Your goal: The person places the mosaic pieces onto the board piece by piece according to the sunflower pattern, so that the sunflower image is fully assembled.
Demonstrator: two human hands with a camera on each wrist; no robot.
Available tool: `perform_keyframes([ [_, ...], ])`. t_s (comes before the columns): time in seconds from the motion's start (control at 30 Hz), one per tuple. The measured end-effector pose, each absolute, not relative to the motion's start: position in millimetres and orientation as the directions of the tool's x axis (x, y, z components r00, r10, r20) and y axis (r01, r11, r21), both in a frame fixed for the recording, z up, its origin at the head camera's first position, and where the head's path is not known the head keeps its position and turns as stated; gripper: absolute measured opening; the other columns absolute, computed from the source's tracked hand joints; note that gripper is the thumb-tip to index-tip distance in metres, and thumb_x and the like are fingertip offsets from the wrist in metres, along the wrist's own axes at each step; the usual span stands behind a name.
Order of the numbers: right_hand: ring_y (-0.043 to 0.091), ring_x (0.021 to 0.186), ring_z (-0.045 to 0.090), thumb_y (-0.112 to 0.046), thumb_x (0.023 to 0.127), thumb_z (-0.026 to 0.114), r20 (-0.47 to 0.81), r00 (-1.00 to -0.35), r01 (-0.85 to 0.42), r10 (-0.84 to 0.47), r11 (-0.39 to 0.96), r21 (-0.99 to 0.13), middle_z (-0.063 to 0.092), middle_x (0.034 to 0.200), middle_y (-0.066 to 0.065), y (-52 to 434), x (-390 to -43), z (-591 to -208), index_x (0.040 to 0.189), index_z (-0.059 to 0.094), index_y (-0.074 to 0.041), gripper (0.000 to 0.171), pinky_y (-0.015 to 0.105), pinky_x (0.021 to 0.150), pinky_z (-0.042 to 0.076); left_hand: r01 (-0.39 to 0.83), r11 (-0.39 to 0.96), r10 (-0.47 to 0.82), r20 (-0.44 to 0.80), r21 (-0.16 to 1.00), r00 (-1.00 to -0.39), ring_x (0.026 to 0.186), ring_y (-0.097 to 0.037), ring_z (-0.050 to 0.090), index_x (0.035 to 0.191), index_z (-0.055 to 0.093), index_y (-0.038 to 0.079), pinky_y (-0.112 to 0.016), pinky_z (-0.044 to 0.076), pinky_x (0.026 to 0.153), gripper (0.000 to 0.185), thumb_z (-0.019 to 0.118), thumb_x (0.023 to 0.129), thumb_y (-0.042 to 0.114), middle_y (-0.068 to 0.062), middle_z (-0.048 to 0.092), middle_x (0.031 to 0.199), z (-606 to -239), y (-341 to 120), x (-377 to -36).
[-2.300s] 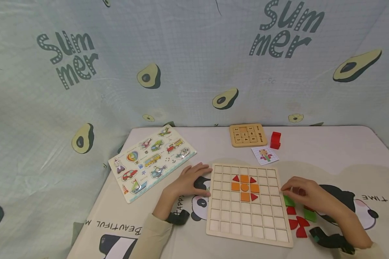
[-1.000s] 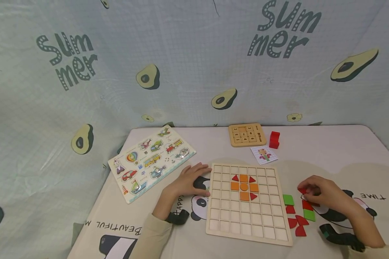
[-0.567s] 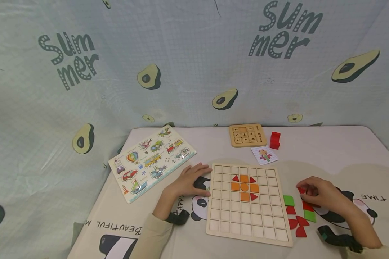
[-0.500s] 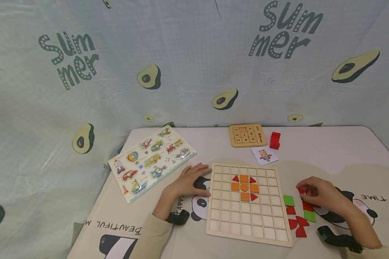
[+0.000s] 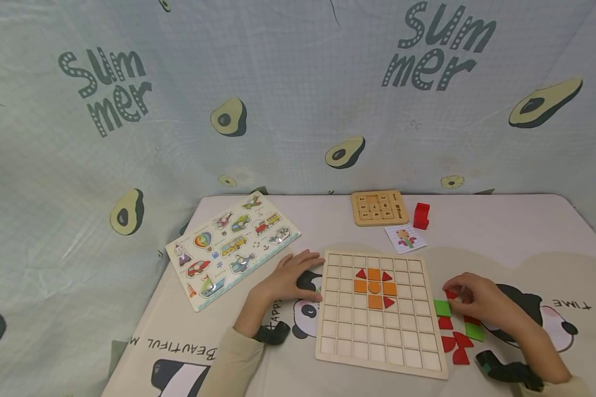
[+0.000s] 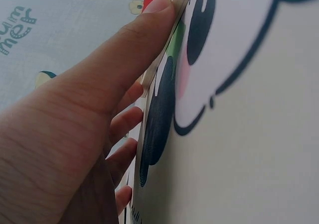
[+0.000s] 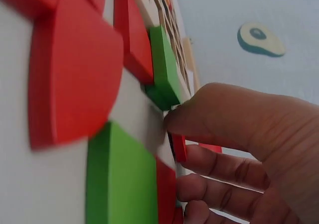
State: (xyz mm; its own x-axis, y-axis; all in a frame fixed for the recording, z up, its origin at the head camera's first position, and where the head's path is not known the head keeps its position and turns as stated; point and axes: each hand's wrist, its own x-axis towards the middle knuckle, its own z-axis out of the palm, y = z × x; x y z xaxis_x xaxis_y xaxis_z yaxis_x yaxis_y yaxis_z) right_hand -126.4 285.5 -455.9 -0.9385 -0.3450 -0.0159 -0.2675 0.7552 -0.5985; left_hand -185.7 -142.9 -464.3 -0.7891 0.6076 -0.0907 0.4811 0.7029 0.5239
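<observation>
One red piece [image 5: 450, 295] (shape unclear) sits pinched in the right grip [image 5: 479, 298].

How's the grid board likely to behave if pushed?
The grid board looks like wood, so probably stiff. Wide and lying flat, it seems unlikely to tip. The orange squares and red triangles sit in its cells, so they'd likely slide along with it.

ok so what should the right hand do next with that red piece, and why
Probably carry the red piece pinched by the right hand to the grid board and try it in the bare cell left of the lower orange square, since red triangles sit at the other three corners of the orange cross. Its full shape is hidden, so the fit is unsure.
</observation>
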Motion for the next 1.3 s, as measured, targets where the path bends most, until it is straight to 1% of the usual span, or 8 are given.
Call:
perform_keyframes([
  [0.27,0.005,0.065,0.043,-0.008,0.079,0.077,-0.029,-0.949,-0.245,-0.315,0.789,-0.564,0.055,0.081,-0.004,279.8,-125.1,-449.8,0.100,0.069,-0.004,0.024,0.020,0.050,0.045,0.476,0.708,0.603,-0.096,0.521,-0.792,0.149,-0.024,0.019,0.148,0.042,0.019,-0.048,0.008,0.121,0.083,0.077,0.079,0.048,-0.003,0.033,0.156,-464.9,-142.6,-186.5],
  [0.47,0.005,0.066,0.042,-0.009,0.079,0.078,-0.005,-0.948,-0.263,-0.319,0.790,-0.554,0.055,0.082,-0.004,276.9,-125.3,-445.7,0.101,0.069,-0.003,0.025,0.020,0.049,0.043,0.478,0.701,0.607,-0.090,0.529,-0.790,0.149,-0.025,0.018,0.148,0.042,0.018,-0.049,0.008,0.121,0.082,0.078,0.079,0.047,-0.004,0.034,0.156,-463.9,-142.9,-185.8],
  [0.67,0.005,0.067,0.043,-0.010,0.079,0.079,-0.001,-0.941,-0.276,-0.338,0.771,-0.574,0.056,0.085,-0.003,266.5,-124.0,-442.0,0.103,0.069,-0.003,0.027,0.020,0.050,0.042,0.473,0.704,0.602,-0.093,0.529,-0.793,0.149,-0.025,0.018,0.148,0.042,0.019,-0.049,0.007,0.121,0.082,0.078,0.079,0.047,-0.003,0.033,0.157,-464.3,-143.2,-186.1],
  [0.93,0.005,0.068,0.044,-0.015,0.080,0.079,-0.016,-0.923,-0.303,-0.385,0.748,-0.590,0.054,0.082,-0.005,246.6,-125.2,-442.1,0.103,0.068,-0.004,0.028,0.019,0.052,0.043,0.476,0.700,0.607,-0.092,0.533,-0.789,0.149,-0.025,0.018,0.148,0.042,0.018,-0.049,0.007,0.121,0.082,0.078,0.079,0.046,-0.004,0.033,0.157,-464.2,-143.2,-185.8],
  [1.13,0.005,0.069,0.045,-0.016,0.081,0.078,-0.010,-0.917,-0.305,-0.399,0.716,-0.627,0.054,0.084,-0.004,228.4,-121.9,-439.8,0.104,0.068,-0.006,0.027,0.019,0.053,0.043,0.480,0.700,0.609,-0.092,0.529,-0.787,0.149,-0.025,0.017,0.148,0.041,0.018,-0.049,0.007,0.121,0.082,0.077,0.080,0.046,-0.003,0.033,0.157,-463.2,-142.7,-185.8],
  [1.3,0.005,0.070,0.046,-0.018,0.081,0.078,-0.027,-0.908,-0.305,-0.419,0.701,-0.645,0.055,0.085,-0.004,213.3,-121.9,-439.7,0.105,0.068,-0.007,0.028,0.018,0.054,0.045,0.478,0.704,0.606,-0.094,0.525,-0.790,0.149,-0.024,0.018,0.149,0.041,0.018,-0.049,0.007,0.121,0.083,0.077,0.079,0.047,-0.003,0.033,0.157,-463.1,-142.9,-185.4],
])
